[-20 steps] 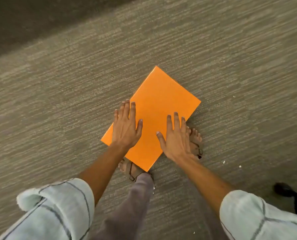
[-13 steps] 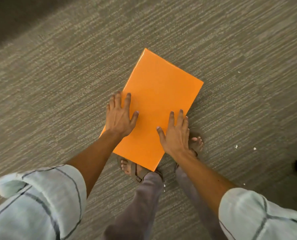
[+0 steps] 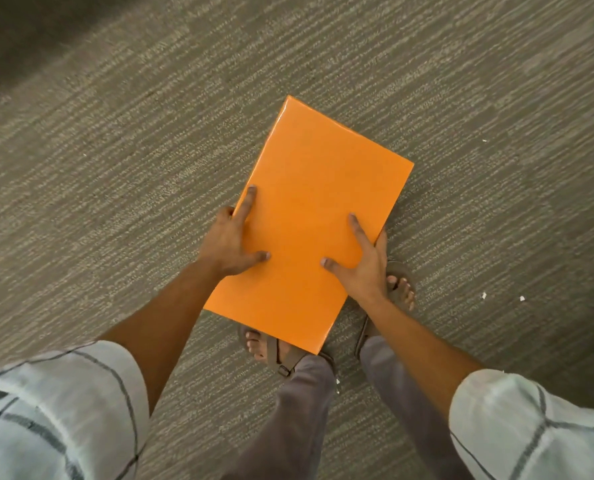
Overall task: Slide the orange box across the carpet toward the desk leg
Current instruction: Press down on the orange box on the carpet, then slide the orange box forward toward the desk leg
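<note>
Orange box [image 3: 309, 220] sits at an angle over the carpet [image 3: 115, 168], long axis running away from you; I cannot tell whether its underside touches the carpet. Your left hand [image 3: 231, 242] clasps the box's left long edge: index finger and thumb lie on the lid, the other fingers curl down over the side. Your right hand [image 3: 361, 265] clasps the box's right long edge likewise, thumb and one finger spread on top. Both hands sit on the box's near half. The box's near corner covers part of your sandalled left foot [image 3: 271, 348]; your right foot [image 3: 401, 285] is just beside its right edge.
</note>
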